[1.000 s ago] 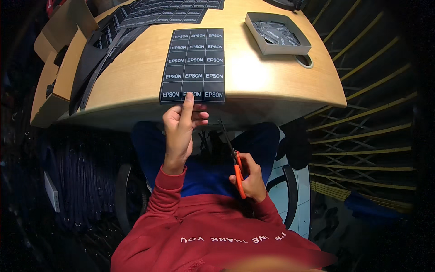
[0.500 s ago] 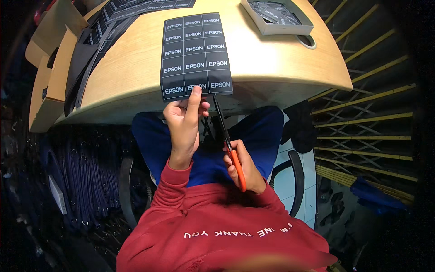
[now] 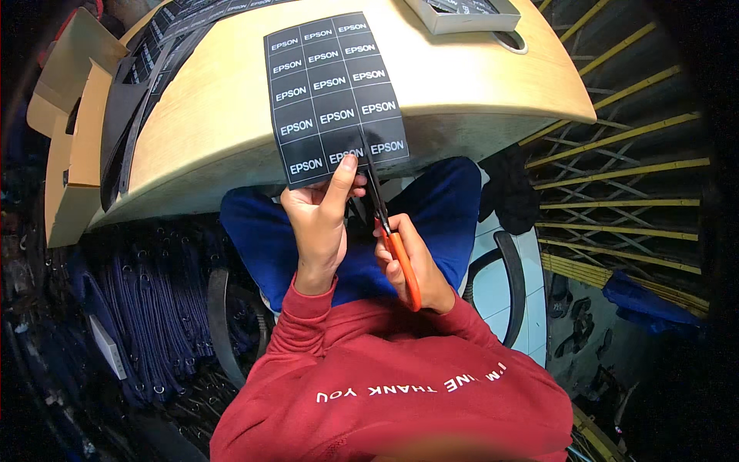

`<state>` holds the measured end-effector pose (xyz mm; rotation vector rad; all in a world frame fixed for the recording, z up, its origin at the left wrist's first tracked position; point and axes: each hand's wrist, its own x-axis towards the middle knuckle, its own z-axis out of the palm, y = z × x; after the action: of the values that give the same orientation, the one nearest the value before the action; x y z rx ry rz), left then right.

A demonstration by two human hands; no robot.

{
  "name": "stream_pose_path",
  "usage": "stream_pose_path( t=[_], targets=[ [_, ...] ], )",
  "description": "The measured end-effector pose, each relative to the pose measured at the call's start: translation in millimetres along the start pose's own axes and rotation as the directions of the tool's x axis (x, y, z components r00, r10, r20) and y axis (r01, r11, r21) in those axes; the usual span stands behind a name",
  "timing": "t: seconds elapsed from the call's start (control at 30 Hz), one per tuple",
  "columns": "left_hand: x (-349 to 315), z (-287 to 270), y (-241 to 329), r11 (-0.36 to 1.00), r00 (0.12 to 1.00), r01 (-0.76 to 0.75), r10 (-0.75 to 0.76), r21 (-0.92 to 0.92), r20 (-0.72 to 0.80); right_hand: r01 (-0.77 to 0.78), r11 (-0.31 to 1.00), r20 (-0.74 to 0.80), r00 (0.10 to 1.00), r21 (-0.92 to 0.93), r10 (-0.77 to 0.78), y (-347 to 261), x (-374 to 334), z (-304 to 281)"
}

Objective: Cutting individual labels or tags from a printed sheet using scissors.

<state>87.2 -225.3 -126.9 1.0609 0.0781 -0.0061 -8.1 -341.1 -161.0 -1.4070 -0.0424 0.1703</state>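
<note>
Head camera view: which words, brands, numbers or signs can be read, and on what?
I leave the wording out and tell only where it stands.
Dark sheet in the left hand: one white word, legible, repeated in a grid.
Red sweatshirt: white capitals, upside down in this view, partly hidden.
Other sheets at upper left: white lettering, too small to read surely.
Pieces in the grey box: too small to read.
Numbers: none readable.
</note>
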Motion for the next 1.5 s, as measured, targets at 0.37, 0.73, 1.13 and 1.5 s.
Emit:
stream_pose_path(
  t=[0.37,0.73,1.13,1.5],
  targets=[
    [-9.0,-3.3,-2.4,1.0,0.999,0.029,-0.029,0.005,0.032,-0.022,0.997,0.0,1.0,0.073,0.022,-1.7,-0.7,3.0],
    [-8.8,-1.4,-0.4,0.998,0.998,0.068,-0.068,0.001,-0.001,-0.009,0.988,-0.005,1.0,0.155,0.01,2.4,0.2,2.4],
    [-8.5,-2.1,-3.3,0.999,0.999,0.045,-0.045,-0.008,0.019,-0.017,0.992,-0.006,1.0,0.123,0.018,3.1,1.2,5.0],
    [-8.3,-1.2,-2.1,0.999,0.999,0.034,-0.033,-0.02,0.011,-0.012,1.0,-0.049,0.999,0.004,0.012,10.9,0.4,6.2]
  ],
)
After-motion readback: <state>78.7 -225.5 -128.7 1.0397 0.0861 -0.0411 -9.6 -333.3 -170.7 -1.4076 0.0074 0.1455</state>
